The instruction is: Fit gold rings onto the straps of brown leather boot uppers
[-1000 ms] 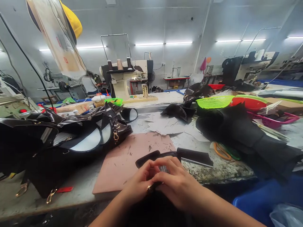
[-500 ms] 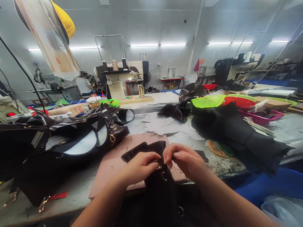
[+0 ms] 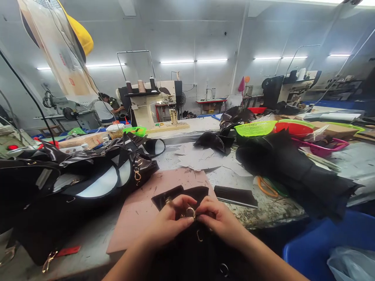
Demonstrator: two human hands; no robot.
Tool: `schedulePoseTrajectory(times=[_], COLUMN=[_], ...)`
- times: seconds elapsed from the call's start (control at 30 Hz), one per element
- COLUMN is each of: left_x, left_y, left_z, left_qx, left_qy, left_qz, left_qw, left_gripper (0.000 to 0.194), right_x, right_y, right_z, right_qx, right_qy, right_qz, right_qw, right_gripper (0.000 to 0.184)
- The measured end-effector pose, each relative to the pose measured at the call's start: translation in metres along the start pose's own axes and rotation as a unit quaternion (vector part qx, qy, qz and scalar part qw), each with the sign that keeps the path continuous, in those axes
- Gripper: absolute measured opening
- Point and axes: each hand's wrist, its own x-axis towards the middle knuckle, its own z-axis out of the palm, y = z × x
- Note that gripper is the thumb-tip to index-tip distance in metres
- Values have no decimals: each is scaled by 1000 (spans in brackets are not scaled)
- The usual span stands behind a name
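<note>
A small gold-coloured metal ring (image 3: 191,211) is pinched in the fingers of my left hand (image 3: 172,220). Fingertips of my right hand (image 3: 218,220) close together at the ring's right edge; what lies between them is hidden. Both hands are over a dark leather piece (image 3: 187,253) hanging at the table's front edge. A metal loop (image 3: 199,235) and another round ring (image 3: 224,269) show on that piece. Behind my hands, dark leather flaps (image 3: 166,195) lie across a pinkish board (image 3: 134,218). To the right rests a flat dark strip (image 3: 236,196) with a pale edge.
Dark leather bags with clasps (image 3: 96,195) are heaped on the left. Scissors with orange handles (image 3: 267,187), black material (image 3: 293,171) and a green basket (image 3: 254,128) sit on the right. A blue bin (image 3: 307,242) stands below. A sewing machine (image 3: 149,105) and a seated person (image 3: 104,109) are farther back.
My right hand has come down and in towards my left hand, and the ring now shows between them. The dark strip is uncovered again. The view has tilted slightly up.
</note>
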Motion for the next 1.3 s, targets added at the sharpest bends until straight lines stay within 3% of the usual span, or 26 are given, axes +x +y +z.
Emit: schedulePoseTrajectory(times=[0.13,0.27,0.33,0.47,0.6,0.67,0.77,0.87,0.97,1.13,1.3], left_x=[-8,-7,-7,-9,-5,-3,-1,-2,-5,-7,-5], left_y=[-2,-3,-4,-7,-12,-13,-12,-10,-12,-14,-21], left_z=[2,4,5,5,8,10,11,10,5,-2,-6], left_qx=[31,-3,-9,-5,1,-17,-45,-98,-152,-118,-192], left_qy=[-5,25,6,-58,2,29,20,6,5,-16,15], left_qz=[19,-41,-37,39,56,49,39,35,33,38,48], left_qw=[999,999,999,998,998,998,998,995,988,992,980], left_gripper=[30,22,22,27,27,27,29,32,35,34,30], right_x=[-1,0,0,-5,-15,-18,-18,-15,-10,-3,-1], right_y=[-12,-18,-18,-17,-20,-23,-25,-19,-9,5,16], right_z=[0,-7,-7,0,6,7,5,-1,-8,-24,-33], right_qx=[23,37,-17,-71,-106,-132,-173,-202,-228,-171,-201], right_qy=[-46,-142,-123,-15,0,-8,-21,-38,-13,2,-18], right_qz=[32,115,107,61,-24,-73,-111,-90,-44,-46,45], right_qw=[998,982,986,996,994,989,978,974,973,984,978], right_gripper=[17,27,22,11,5,16,34,40,27,14,18])
